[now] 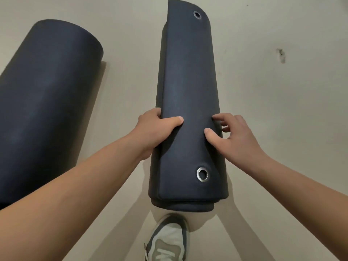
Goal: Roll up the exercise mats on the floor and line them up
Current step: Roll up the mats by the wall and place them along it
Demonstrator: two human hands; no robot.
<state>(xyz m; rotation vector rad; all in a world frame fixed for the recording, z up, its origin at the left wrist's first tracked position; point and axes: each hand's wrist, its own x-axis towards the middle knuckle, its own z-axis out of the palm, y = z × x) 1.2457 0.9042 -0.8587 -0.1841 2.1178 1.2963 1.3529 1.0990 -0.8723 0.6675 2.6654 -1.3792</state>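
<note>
A rolled dark navy foam exercise mat (188,81) with metal eyelets (202,174) lies lengthwise on the beige floor (273,91), its near end just ahead of a white-and-grey shoe (169,240). The left hand (152,129) grips its left side with the thumb on top. The right hand (235,136) pinches its right edge. A second rolled navy mat (47,91) lies well apart to the left.

One view only: head-worn, wide-angle. It looks almost straight down at the floor (282,110), tipped slightly forward. Close range: forearms enter from both bottom corners, left hand (152,129) and right hand (237,136) mid-frame. Rolled mat (188,81) runs bottom-to-top through centre. Second rolled mat (43,100) is cropped by the left edge, shoe (167,240) by the bottom edge.
</note>
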